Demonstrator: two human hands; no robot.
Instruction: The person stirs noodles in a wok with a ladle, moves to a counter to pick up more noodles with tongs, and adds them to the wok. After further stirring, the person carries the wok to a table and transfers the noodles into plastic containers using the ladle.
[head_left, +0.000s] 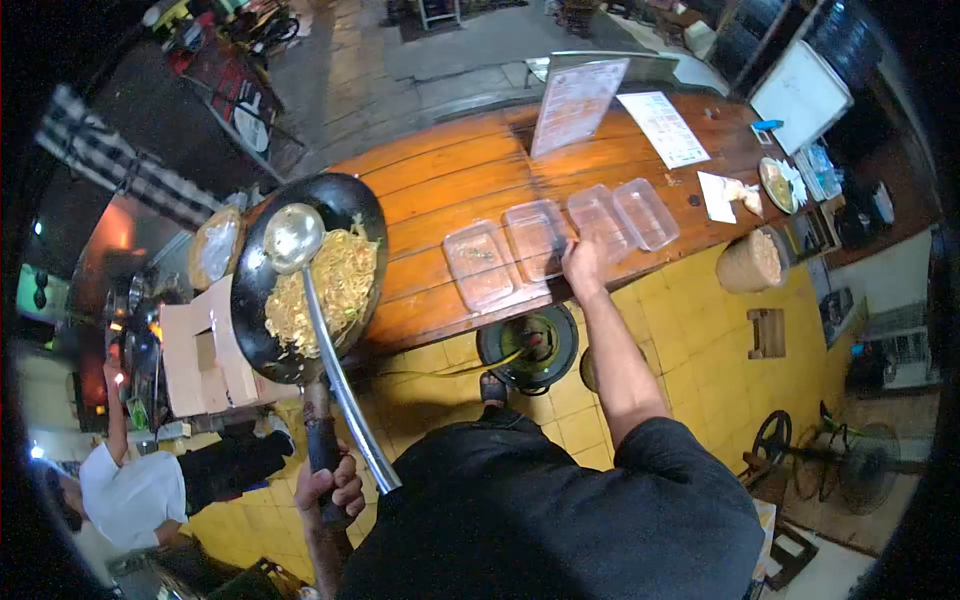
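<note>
"Noodles (pixel 345 275), where are they?"

"Piled in the black wok (pixel 255 320), mostly along its right side. The wok is at the table's left end, with a cardboard box (pixel 190 350) just beside it and a co-worker in a white shirt (pixel 135 497) farther left."

"And the left hand (pixel 335 487)?"

"Closed around the wok's handle (pixel 320 435). A metal ladle (pixel 293 238) has its bowl inside the wok, left of the noodles, and its long shaft crosses the near rim. I can't tell whether that hand holds the shaft too."

"What's next along the table (pixel 430 190)?"

"Four clear plastic containers (pixel 480 265) in a row near the front edge, the leftmost with small flecks in it. The right hand (pixel 585 262) is at the near end of the third, fingers bent; I can't tell if they grip its rim."

"Behind those?"

"A menu board (pixel 578 105) stands upright near the far edge, with a printed sheet (pixel 665 130) lying flat to its right."

"And at the right end?"

"White paper (pixel 717 197), then a plate (pixel 776 186) of food."
</note>
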